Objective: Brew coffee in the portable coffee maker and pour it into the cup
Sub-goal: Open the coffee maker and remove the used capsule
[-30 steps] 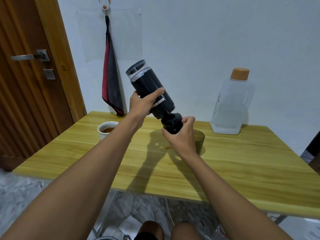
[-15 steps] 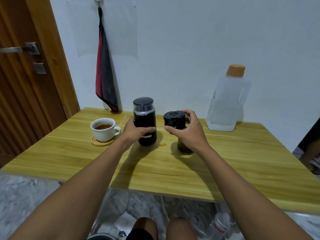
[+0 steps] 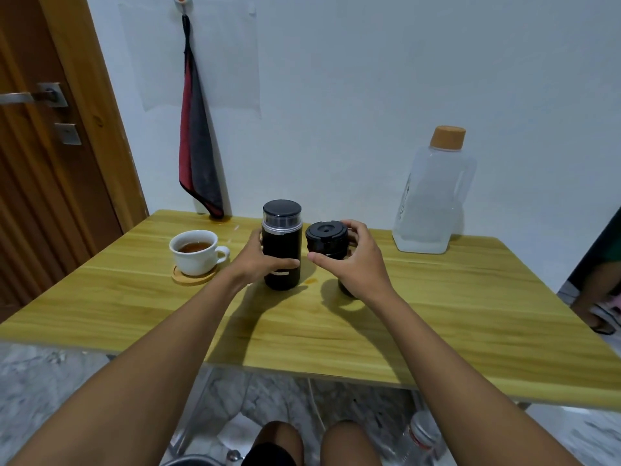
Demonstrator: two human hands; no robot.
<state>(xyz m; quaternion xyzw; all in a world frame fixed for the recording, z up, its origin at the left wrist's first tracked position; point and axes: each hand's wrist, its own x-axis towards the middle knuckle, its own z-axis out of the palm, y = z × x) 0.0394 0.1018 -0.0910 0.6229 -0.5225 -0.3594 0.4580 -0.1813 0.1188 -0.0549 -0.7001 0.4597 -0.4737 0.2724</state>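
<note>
The black portable coffee maker body (image 3: 281, 245) stands upright on the wooden table (image 3: 453, 297), and my left hand (image 3: 260, 264) wraps around its lower half. My right hand (image 3: 356, 264) grips a separate round black cap-like part (image 3: 326, 237), held above a dark glass cup (image 3: 346, 290) that my hand mostly hides. A white cup (image 3: 195, 252) holding brown liquid rests on a round wooden coaster (image 3: 193, 280) to the left of the coffee maker.
A clear plastic jug (image 3: 433, 200) with an orange lid stands at the back right of the table. A red and grey cloth (image 3: 196, 156) hangs on the wall. A wooden door (image 3: 40, 146) is at the left. A small brown drip marks the tabletop (image 3: 311, 281).
One second ago the coffee maker was tilted in the air with both hands on it. Now its body stands upright on the table and the black part is apart in my right hand.
</note>
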